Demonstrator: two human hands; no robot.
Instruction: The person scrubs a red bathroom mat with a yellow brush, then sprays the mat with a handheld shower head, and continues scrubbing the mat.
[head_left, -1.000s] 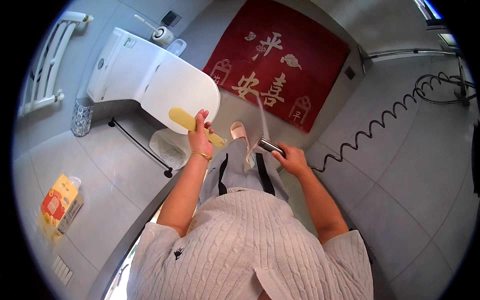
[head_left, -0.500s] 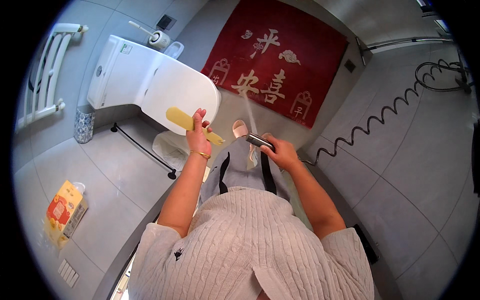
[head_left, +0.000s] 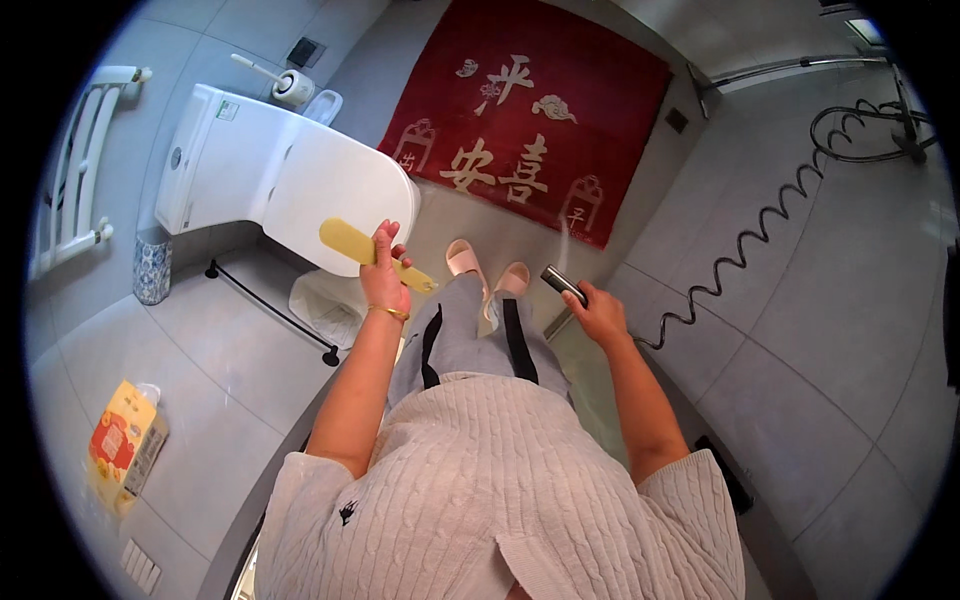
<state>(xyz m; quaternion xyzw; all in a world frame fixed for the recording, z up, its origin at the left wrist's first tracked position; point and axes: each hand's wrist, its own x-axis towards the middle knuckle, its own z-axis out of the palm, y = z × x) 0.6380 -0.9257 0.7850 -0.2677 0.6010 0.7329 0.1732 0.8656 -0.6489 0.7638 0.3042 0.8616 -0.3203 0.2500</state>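
My left hand (head_left: 386,276) is closed round the handle of a yellow scrubbing brush (head_left: 347,241). The brush's smooth flat back faces up, and no bristles show. In my right hand (head_left: 603,313) is a dark metallic spray nozzle (head_left: 562,283), held out in front of my body. A thin stream of water (head_left: 565,243) leaves it toward the near right corner of a red mat (head_left: 610,110). Pale characters and cloud shapes decorate the mat, which lies spread beyond my feet. A black coiled hose (head_left: 690,312) runs from near my right hand to the far right.
A white toilet (head_left: 335,190) with its lid down stands left of the mat. Behind it is a toilet brush in a holder (head_left: 291,88). A low black bar (head_left: 270,312), a white-lined bin (head_left: 330,308), a towel radiator (head_left: 85,165) and a yellow carton (head_left: 125,440) are on the left.
My right hand has moved right with the nozzle, and the water now falls near the mat's right corner instead of its middle. My left hand keeps hold of the brush.
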